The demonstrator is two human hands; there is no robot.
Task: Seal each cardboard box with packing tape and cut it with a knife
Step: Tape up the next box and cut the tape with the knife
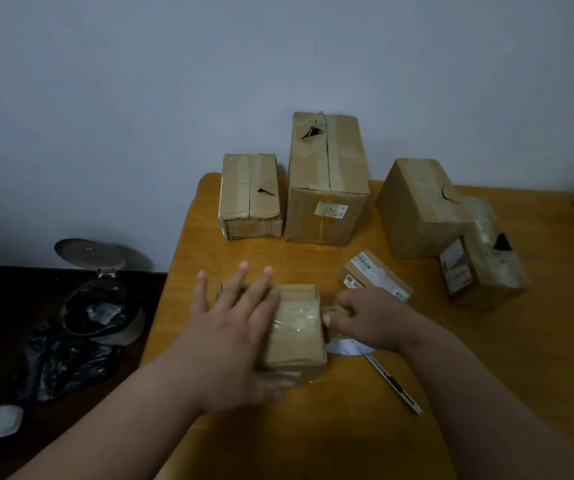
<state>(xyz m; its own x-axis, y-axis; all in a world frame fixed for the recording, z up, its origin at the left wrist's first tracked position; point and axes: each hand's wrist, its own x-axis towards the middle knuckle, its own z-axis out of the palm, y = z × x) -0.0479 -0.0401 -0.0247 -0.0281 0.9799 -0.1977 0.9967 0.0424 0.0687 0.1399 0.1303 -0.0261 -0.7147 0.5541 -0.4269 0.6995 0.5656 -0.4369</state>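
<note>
- Mid-taping: left hand [235,327] lies flat with fingers spread, pressing the small cardboard box [296,336] at the worktop's [365,427] near left edge.
- Right hand [370,318] has its grip closed round the tape roll [342,341], snug against the box's right side.
- Glossy clear tape [297,318] already crosses the matte brown top.
- Next, I reckon: pull the strip taut, then grab the knife [394,384], slim and metallic, lying just beside the roll.
- Other boxes behind look dented and torn.

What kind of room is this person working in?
Probably a plain room at home used for packing parcels: a wooden table against a bare wall, worn cardboard boxes on it, and a pedal bin on the floor.
</note>
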